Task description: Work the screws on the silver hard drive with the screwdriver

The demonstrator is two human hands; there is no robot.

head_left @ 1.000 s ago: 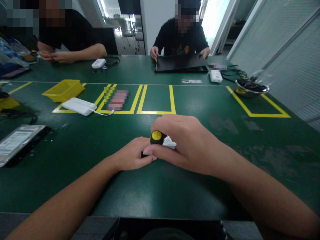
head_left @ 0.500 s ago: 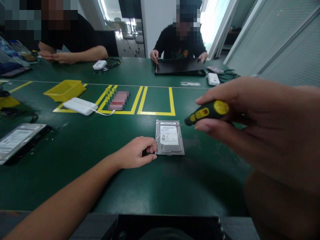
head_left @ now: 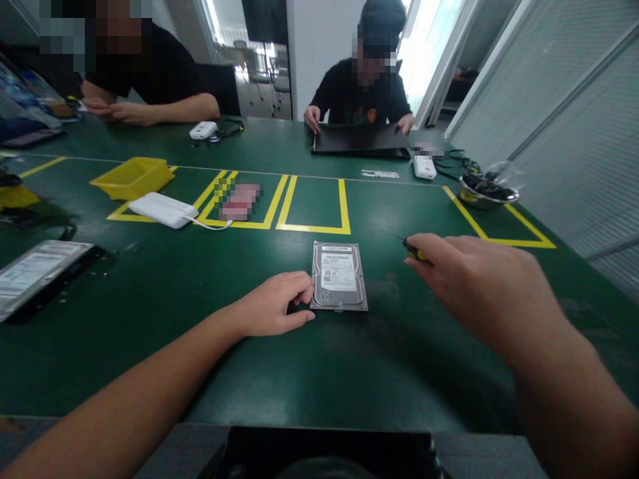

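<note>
A silver hard drive [head_left: 339, 276] with a white label lies flat on the green table. My left hand [head_left: 277, 303] rests at its left side, curled fingers against the edge and thumb near the lower left corner. To the right of the drive and above the table, my right hand [head_left: 464, 286] is closed around a small black-and-yellow screwdriver [head_left: 412, 249]. The screwdriver's thin tip points left and is apart from the drive. Most of its handle is hidden in my fingers.
Another hard drive [head_left: 42, 276] lies at left. Beyond stand a yellow bin [head_left: 134, 178], a white power bank [head_left: 163, 210] cabled to a phone [head_left: 240, 201], and a metal bowl [head_left: 489, 189] of dark items. Across the table, one person holds a black panel [head_left: 359, 141]; another sits at left.
My right hand has moved away from my face and lower, taking the screwdriver with it; the tip no longer overlaps the drive in view. My left hand stays at the drive.
</note>
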